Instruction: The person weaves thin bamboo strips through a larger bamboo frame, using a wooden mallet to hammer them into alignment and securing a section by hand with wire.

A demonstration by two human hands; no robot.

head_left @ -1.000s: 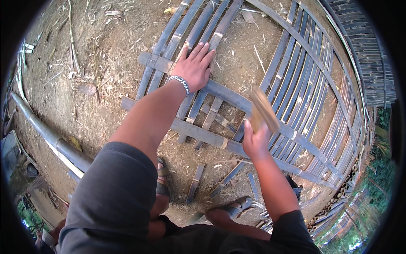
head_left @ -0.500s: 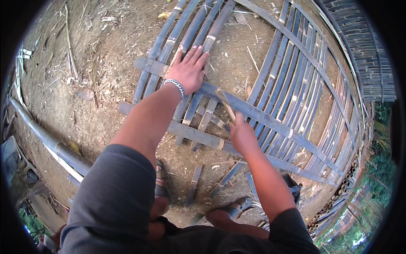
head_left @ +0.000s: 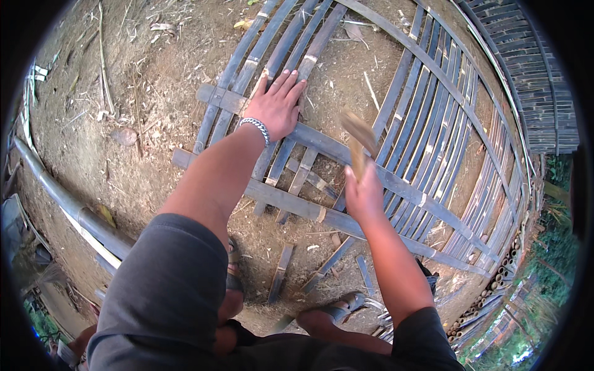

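My left hand (head_left: 277,106), a chain bracelet at its wrist, lies flat with fingers stretched over bamboo slats (head_left: 296,37) where they cross a long bamboo crosspiece (head_left: 322,143). In my closed right hand (head_left: 364,188) is a hammer with a pale wooden handle (head_left: 357,158). Its brown head (head_left: 359,128) is raised above the crosspiece and smeared by motion. A second crosspiece (head_left: 281,196) runs nearer to me, under the slats' near ends. Right of my right hand, more slats (head_left: 427,123) form a denser part of the same frame.
A thick dark bamboo pole (head_left: 93,222) lies at the left. Short bamboo offcuts (head_left: 281,272) are on the dirt by my sandalled feet. Another slatted bamboo panel (head_left: 526,68) stands at the far right, with stacked bamboo (head_left: 495,285) below it. Fibres and chips litter the ground.
My right hand has lifted slightly and shifted right, and the hammer has swung up and to the right, bringing its head into view. My left hand has stayed in place.
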